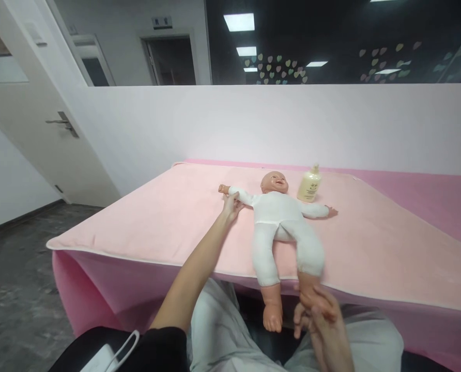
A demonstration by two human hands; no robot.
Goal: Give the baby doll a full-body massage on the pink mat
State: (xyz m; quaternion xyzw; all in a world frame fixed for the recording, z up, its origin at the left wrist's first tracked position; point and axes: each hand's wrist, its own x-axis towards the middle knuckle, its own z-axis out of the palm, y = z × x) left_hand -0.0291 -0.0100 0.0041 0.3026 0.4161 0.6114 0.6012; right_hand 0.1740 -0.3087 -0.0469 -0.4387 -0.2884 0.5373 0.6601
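Note:
A baby doll (pixel 277 209) with a white cloth body lies on its back on the pink table cover, its head toward the wall and its lower legs hanging past the near edge. My left hand (pixel 232 204) is closed around the doll's outstretched arm near the wrist, on the left side. At the near edge, my right hand (pixel 327 323) holds the doll's right-side foot, with the thumb on top and some fingers curled below it. The doll's other foot (pixel 272 312) hangs free beside it. A pump bottle (pixel 310 185) of pale yellow liquid stands near the doll's head.
A light pink cover (pixel 145 222) lies over a darker pink cloth (pixel 98 289) that drapes down the table's front. Behind it rises a white wall (pixel 254 124) with dark glass above. To the left is a door (pixel 40 119). My lap is close under the edge.

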